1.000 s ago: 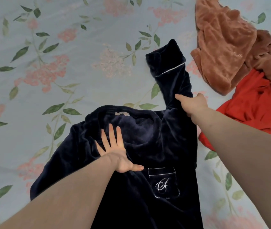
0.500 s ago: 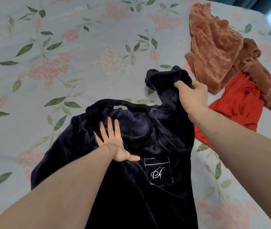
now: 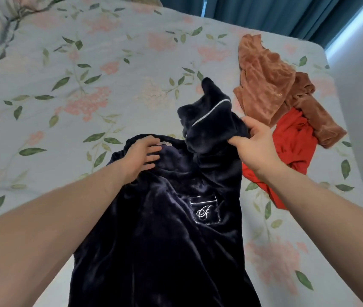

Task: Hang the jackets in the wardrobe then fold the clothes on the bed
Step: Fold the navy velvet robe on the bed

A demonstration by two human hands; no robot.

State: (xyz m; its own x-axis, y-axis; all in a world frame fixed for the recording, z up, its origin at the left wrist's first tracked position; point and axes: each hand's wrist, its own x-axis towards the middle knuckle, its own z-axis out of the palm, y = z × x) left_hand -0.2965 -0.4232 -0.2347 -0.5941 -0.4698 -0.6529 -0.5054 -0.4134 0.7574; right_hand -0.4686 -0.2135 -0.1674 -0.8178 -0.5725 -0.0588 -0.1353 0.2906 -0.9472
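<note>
- Floral bed sheet [image 3: 70,89] covers the bed.
- Left hand [image 3: 141,155] rests at the collar of the navy velvet pyjama top [image 3: 165,240], fingers loosely curled on the fabric.
- The top lies on the bed, chest pocket [image 3: 204,209] facing up.
- Right hand [image 3: 256,144] pinches its raised sleeve [image 3: 209,120].
- Rust velvet garment [image 3: 269,85] overlaps red garment [image 3: 291,147], far right.

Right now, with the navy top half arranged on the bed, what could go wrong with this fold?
1. The right hand grips the bunched sleeve of the navy top; laid over like that, it may fold in lumpy.
2. The left hand only rests near the collar, so a pull on the sleeve could drag the body askew.
3. The red garment and rust-brown garment lie close to that sleeve and might get caught.
</note>
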